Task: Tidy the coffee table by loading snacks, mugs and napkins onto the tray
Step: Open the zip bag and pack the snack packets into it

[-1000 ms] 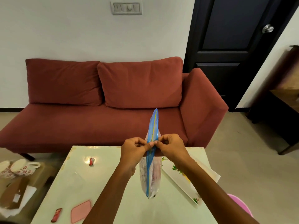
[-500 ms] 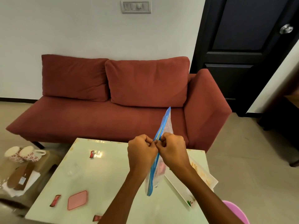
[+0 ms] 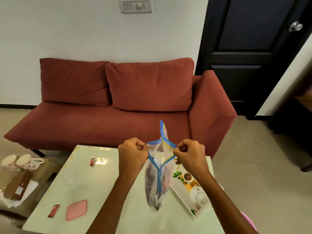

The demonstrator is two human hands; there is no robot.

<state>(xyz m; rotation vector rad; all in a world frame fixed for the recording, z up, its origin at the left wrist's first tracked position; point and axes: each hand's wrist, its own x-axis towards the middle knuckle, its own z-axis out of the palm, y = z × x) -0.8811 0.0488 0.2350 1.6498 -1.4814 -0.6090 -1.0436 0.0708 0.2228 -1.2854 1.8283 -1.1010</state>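
Observation:
A clear zip bag (image 3: pixel 157 183) with a blue seal hangs above the coffee table (image 3: pixel 104 191), holding snack wrappers. My left hand (image 3: pixel 132 156) pinches one side of its mouth and my right hand (image 3: pixel 190 153) pinches the other, and the mouth is pulled apart. A white tray (image 3: pixel 190 188) printed with a teapot and leaves lies on the table's right side, partly behind the bag. Two red snack packets (image 3: pixel 53 211) (image 3: pixel 92 161) and a pink lid (image 3: pixel 76 209) lie on the table. Two flowered mugs (image 3: pixel 22 162) stand on a low table at the left.
A red sofa (image 3: pixel 118 115) stands just beyond the table. Papers and a brown card (image 3: pixel 15 186) lie on the low left table below the mugs. A clear container (image 3: pixel 70 177) sits faintly on the table. A dark door (image 3: pixel 253 48) is at the back right.
My hands have moved apart and the bag's sealed top has opened wide. The view has tilted down and the tray's print now shows.

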